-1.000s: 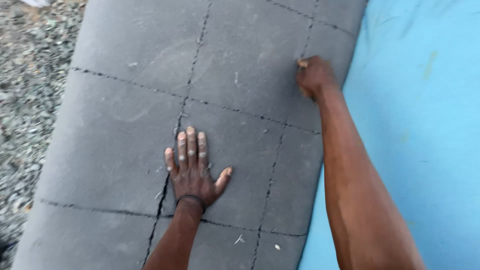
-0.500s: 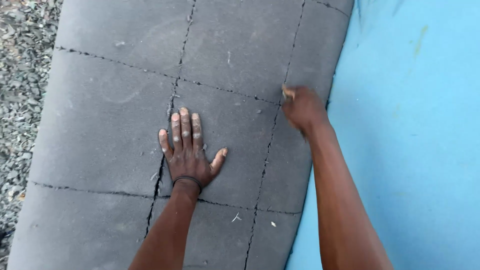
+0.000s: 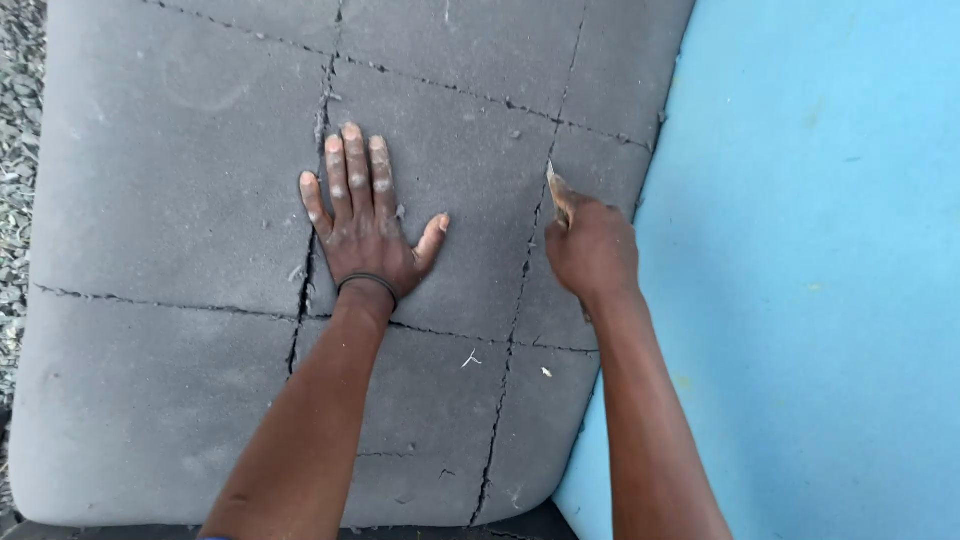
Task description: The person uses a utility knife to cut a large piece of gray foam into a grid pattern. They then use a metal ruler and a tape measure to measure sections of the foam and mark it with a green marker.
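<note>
A thick grey foam slab fills most of the view, scored by a grid of cut lines. My left hand lies flat on it, fingers spread, beside a lengthwise cut line. My right hand is closed around a small brownish blade or tool whose tip sits at another lengthwise cut line near the slab's right edge. How deep the tip goes I cannot tell.
A light blue sheet lies along the slab's right edge. Grey gravel ground shows at the far left. Small crumbs of foam are scattered on the slab near the front.
My right hand with the tool has drawn back toward me along the right cut line. The left hand stays pressed flat in place; the camera view has shifted closer.
</note>
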